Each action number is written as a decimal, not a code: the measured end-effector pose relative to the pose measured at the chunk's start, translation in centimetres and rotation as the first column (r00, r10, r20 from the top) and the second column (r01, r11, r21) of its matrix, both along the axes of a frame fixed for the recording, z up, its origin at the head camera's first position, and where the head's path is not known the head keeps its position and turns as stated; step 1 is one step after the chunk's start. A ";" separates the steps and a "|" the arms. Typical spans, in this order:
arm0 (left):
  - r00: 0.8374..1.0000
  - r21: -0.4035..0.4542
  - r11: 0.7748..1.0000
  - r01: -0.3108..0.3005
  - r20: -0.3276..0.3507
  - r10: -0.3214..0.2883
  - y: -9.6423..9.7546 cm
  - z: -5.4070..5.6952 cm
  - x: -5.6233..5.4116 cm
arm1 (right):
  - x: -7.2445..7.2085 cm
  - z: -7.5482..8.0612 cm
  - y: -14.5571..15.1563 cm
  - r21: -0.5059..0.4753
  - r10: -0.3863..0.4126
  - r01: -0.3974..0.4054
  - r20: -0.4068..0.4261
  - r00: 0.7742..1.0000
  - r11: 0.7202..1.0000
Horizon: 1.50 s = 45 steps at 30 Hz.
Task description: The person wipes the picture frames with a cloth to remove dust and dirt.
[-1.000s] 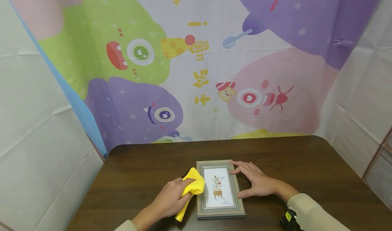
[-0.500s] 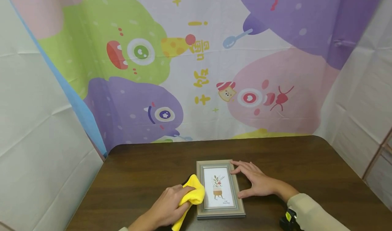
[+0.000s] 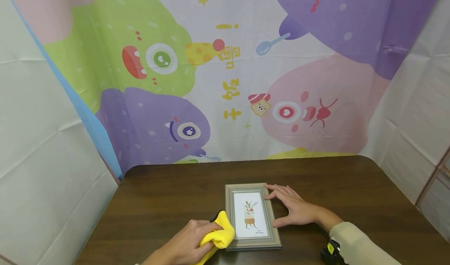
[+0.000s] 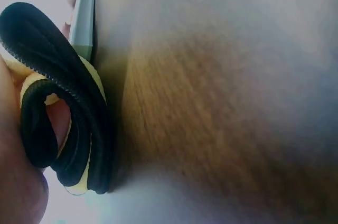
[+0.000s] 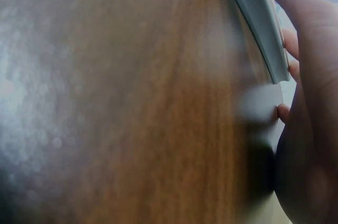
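Observation:
A picture frame point(image 3: 230, 214), pale with grey-green inner trim and a potted-flower print, lies face up on the brown table. My left hand point(image 3: 188, 239) grips a folded yellow cloth point(image 3: 222, 235), its front fold over the frame's lower left edge. In the left wrist view the cloth's black side point(image 4: 97, 129) shows in loops beside the fingers. My right hand point(image 3: 293, 206) rests spread at the frame's right side, fingertips at the top right corner and thumb lower on the edge. The right wrist view shows the frame's grey side point(image 5: 259, 28) beside that hand.
The dark wooden table point(image 3: 161, 194) stretches around the frame. Behind it hangs a cartoon-monster curtain point(image 3: 239, 140), with pale fabric walls on both sides. A black device point(image 3: 330, 253) is on the right wrist.
My left hand has slid the yellow cloth down along the frame's left edge, toward the person. The right hand and the frame have stayed in place.

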State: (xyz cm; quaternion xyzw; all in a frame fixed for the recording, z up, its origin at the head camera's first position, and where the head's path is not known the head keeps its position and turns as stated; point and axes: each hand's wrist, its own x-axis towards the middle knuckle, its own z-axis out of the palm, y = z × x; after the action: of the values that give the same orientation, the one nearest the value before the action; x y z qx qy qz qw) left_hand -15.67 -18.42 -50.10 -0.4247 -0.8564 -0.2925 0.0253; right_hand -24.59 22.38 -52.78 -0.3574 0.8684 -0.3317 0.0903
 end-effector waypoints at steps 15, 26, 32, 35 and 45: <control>0.999 -0.003 1.000 0.029 -0.038 -0.029 -0.6 0.0 0.1 | 0.0 0.0 0.0 -0.001 -0.003 0.003 0.003 1.000 1.000; 0.987 -0.028 1.000 0.004 -0.161 -0.008 -0.9 -0.1 -0.3 | 0.0 0.0 0.0 -0.008 0.003 -0.003 -0.007 1.000 1.000; 0.981 -0.023 1.000 -0.010 -0.195 0.005 -0.9 -0.2 -0.9 | 0.1 0.0 0.0 -0.010 0.006 -0.006 0.005 1.000 1.000; 0.986 -0.023 1.000 -0.015 -0.167 0.011 -0.8 -0.1 -1.2 | 0.1 0.0 0.0 -0.012 0.006 -0.006 0.007 1.000 1.000; 0.991 -0.030 0.999 -0.038 -0.133 0.034 -0.6 0.0 -1.8 | 0.1 0.0 0.0 -0.014 0.006 -0.005 0.017 1.000 1.000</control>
State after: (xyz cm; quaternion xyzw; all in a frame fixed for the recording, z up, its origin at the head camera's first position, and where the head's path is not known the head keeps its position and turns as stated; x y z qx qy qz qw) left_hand -17.50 -19.03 -50.05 -0.4281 -0.8650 -0.2491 0.0803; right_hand -24.51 22.33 -52.73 -0.3577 0.8643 -0.3404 0.0959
